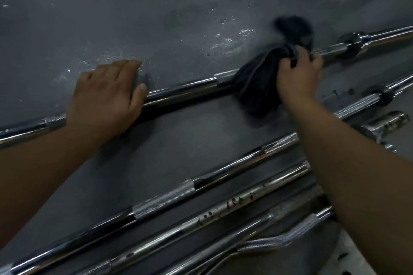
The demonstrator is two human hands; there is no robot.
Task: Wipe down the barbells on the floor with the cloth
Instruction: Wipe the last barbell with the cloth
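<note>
While right hand [299, 73] clutches dark cloth [257, 89] round the far barbell [183, 89], left hand [107, 98] pins it with straight fingers [125, 67]; slack pressure could let it roll.

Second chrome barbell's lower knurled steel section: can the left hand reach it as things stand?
Probably yes: the left hand only rests on the far chrome barbell, and nothing covers that knurled steel section.

Count's in: four bars, one cloth, two hands.
Three straight ones, top bar [185, 89], middle bar [223, 169], pitted bar [245, 198], plus one bent bar [279, 239]; one cloth [257, 87]; left hand [105, 96], right hand [297, 76]; one chrome stub [386, 121].
</note>
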